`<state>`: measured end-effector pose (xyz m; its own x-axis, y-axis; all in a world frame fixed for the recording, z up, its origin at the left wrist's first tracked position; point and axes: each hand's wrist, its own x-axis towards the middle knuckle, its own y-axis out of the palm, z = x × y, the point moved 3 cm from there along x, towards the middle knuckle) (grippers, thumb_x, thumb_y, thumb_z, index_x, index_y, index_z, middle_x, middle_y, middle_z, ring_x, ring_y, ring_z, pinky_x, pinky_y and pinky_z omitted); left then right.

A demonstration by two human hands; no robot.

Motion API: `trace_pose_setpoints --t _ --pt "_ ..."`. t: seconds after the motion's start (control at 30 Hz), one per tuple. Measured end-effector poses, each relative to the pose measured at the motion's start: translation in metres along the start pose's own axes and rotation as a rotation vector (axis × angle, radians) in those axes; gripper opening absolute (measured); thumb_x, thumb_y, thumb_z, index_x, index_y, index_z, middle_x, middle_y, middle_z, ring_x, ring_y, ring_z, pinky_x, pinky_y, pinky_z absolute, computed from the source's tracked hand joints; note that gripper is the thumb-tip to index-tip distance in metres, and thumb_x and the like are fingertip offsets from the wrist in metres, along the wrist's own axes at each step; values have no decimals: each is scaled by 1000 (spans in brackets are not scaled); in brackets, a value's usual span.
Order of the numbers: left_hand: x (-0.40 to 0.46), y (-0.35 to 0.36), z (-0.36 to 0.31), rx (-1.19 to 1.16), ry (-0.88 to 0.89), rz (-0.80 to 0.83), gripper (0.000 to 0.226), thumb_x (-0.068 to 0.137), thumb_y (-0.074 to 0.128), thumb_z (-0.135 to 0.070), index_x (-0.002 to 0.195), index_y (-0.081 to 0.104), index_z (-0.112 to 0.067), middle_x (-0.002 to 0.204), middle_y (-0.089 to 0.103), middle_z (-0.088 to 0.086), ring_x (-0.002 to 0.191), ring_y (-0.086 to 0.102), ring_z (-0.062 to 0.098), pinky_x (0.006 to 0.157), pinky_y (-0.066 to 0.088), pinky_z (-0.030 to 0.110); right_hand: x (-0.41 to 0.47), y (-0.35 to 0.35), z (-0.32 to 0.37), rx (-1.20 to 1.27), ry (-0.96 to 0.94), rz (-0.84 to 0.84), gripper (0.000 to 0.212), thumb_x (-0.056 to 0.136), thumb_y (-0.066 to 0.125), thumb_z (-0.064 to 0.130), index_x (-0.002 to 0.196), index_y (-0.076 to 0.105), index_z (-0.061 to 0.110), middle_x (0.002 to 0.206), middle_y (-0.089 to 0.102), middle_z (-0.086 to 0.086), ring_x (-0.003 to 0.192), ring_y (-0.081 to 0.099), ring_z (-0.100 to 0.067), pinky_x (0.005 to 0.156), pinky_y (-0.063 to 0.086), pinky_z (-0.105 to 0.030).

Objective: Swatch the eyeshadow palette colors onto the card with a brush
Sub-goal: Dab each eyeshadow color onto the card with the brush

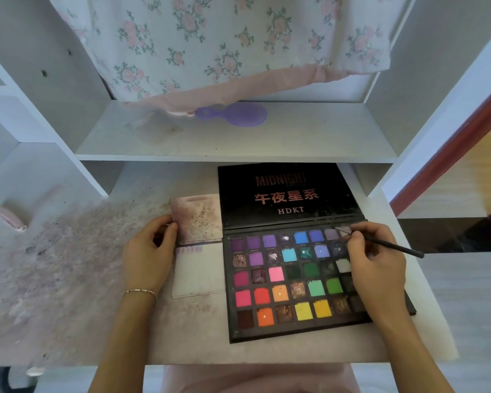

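A white desk (267,350) with a shelf (233,143) over it fills most of what I can see, its top dusted pink and grey with old powder, and a flowered cloth (224,43) hangs down behind the shelf, where a purple hairbrush (238,114) lies. On the desk sits the big open eyeshadow palette (292,282), lid laid back, rows of purples, blues, greens, pinks and yellows facing up. Just beside it on its left lie two cards, a stained one (197,218) and, nearer the person, the card (197,272) with a short row of purple swatches along its top edge and the rest bare. The left hand (149,252) rests at the cards' left edge, fingers curled and pinching the stained card's edge. The right hand (376,265) lies over the palette's right side, fingers pinched narrow round the thin brush (389,242), whose tip points at the top right pans. My worry is the heel of that hand: lying across the open pans, it could smear colours or carry powder onto the card. An overloaded brush could also drop dust over neighbouring pans on the way across.
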<state>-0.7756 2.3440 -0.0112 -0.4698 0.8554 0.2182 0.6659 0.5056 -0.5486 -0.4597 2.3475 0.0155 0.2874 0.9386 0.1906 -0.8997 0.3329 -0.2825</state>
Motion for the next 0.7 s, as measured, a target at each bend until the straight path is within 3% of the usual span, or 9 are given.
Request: trace_pose_setpoints --t 0.1,0.3,0.5,0.7 --pt "0 0 -1 24 17 -5 15 86 56 -13 97 67 -15 83 62 -8 71 54 3 66 37 12 0 -1 -2 -42 -2 -12 29 88 51 4 79 50 31 74 59 7 67 57 11 49 45 -6" --pt "0 0 -1 10 3 -9 15 85 57 -11 97 68 -11 82 62 -6 74 57 13 71 40 23 1 1 -7 -110 4 23 13 87 52 2 86 54 15 70 58 7 66 55 13 48 41 -3" --pt "0 -1 -2 2 -2 -6 15 86 57 -11 97 67 -12 82 62 -6 73 57 12 69 40 19 3 -1 -8 -150 4 20 12 86 53 3 86 54 15 69 58 7 66 54 15 48 40 -2" --pt "-1 -1 -4 21 -2 0 16 86 57 -10 98 67 -9 83 62 -4 76 57 16 75 41 26 2 0 -10 -164 29 36 13 86 54 4 87 54 17 72 58 9 71 56 11 47 42 -6"
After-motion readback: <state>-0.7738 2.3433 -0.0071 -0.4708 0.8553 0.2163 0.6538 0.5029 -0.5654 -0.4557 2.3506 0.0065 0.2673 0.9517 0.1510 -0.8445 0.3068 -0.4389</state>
